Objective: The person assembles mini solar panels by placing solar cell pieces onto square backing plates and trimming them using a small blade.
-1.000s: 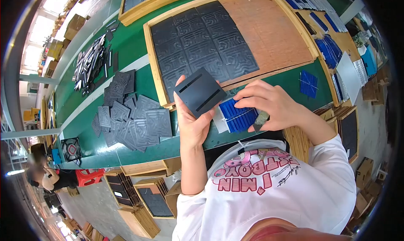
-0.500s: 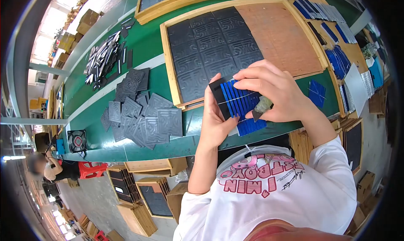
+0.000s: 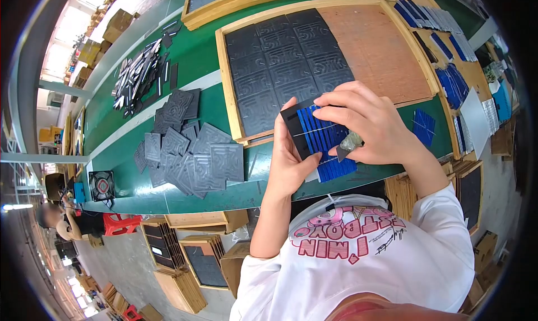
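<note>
My left hand [image 3: 287,163] is wrapped round the edge of a square black panel [image 3: 291,123], its thumb pressing on the front. Over that panel lies a row of narrow blue solar cell strips [image 3: 319,131] joined by thin silvery wires. My right hand [image 3: 372,122] grips these strips, fingertips at their upper end and thumb lower down. Within the right hand's curl sits a small pale, greyish lump [image 3: 351,141] whose kind I cannot make out. Another blue strip piece [image 3: 423,127] lies on the green table to the right.
Behind my hands stands a wooden frame [image 3: 222,68], partly filled with dark patterned tiles [image 3: 280,63]. Loose grey patterned tiles [image 3: 227,163] and a heap of dark strips [image 3: 137,77] lie leftward. More blue strips [image 3: 451,84] lie at right. A small fan [image 3: 102,185] stands near the table's left end.
Both hands hold nearly the same pose, with the panel and strips shifted very slightly to the right in view. At far left, a seated person's arm has moved.
</note>
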{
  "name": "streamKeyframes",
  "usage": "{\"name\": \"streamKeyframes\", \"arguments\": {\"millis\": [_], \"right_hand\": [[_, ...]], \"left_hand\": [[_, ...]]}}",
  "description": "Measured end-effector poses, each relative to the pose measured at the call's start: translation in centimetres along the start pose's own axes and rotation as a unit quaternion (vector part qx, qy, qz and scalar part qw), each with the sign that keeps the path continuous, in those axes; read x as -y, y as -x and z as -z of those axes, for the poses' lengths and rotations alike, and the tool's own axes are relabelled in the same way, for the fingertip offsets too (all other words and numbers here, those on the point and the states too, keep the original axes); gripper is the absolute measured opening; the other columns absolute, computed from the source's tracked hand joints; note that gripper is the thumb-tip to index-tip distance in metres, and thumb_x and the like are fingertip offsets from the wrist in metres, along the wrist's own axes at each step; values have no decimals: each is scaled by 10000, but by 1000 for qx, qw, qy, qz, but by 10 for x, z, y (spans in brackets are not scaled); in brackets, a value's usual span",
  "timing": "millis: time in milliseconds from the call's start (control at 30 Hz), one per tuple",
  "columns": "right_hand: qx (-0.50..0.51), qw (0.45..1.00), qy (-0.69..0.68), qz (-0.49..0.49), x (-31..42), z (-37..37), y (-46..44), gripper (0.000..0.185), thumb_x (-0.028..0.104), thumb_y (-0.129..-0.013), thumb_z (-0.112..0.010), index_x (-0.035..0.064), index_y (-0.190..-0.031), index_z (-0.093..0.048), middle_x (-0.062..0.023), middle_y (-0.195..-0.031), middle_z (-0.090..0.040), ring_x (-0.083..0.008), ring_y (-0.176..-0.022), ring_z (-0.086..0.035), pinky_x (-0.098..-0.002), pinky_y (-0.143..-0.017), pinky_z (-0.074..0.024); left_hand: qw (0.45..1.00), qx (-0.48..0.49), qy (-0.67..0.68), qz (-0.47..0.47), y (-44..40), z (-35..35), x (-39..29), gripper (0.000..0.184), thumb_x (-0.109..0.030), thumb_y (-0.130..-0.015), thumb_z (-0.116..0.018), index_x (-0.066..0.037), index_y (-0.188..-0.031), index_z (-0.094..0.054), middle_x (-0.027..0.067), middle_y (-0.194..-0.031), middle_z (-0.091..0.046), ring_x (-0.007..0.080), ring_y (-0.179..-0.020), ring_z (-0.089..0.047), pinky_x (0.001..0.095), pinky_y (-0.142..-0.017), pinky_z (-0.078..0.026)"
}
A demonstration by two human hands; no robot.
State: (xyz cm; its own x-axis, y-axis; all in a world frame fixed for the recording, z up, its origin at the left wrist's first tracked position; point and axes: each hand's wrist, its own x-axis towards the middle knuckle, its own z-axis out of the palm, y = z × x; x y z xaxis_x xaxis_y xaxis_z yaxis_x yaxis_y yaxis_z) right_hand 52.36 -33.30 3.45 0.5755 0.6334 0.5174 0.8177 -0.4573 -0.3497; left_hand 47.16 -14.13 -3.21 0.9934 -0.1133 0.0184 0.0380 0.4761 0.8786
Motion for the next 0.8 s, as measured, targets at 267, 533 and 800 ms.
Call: {"name": "streamKeyframes", "arguments": {"millis": [267,533,800], "right_hand": [[-7,1000,15,8,1,0,-2,632,124,-560,-830,159,-1162,-641,-1,-1189,-638,-220,-1077,-605,-308,-592,-561],[22,1000,-8,14,-2,3,-2,601,324,-679,-832,142,-1214,-626,-40,-1232,-644,-303,-1067,-612,-364,-694,-571],[14,998,-46,28,-9,-3,-5,654,278,-629,-863,144,-1220,-618,-33,-1245,-649,-297,-1078,-613,-378,-774,-567]], "left_hand": [[1000,27,7,10,0,1,-3,1046,238,-655,-532,-122,-1568,-169,106,-1379,-454,205,-1295,-502,343,-1039,-482],[999,32,6,10,0,0,-3,1050,240,-660,-532,-111,-1572,-148,114,-1366,-469,209,-1265,-538,345,-1025,-493],[998,16,66,12,1,-4,-4,1063,230,-664,-663,-82,-1564,-191,109,-1401,-496,245,-1271,-556,400,-1067,-490]]}}
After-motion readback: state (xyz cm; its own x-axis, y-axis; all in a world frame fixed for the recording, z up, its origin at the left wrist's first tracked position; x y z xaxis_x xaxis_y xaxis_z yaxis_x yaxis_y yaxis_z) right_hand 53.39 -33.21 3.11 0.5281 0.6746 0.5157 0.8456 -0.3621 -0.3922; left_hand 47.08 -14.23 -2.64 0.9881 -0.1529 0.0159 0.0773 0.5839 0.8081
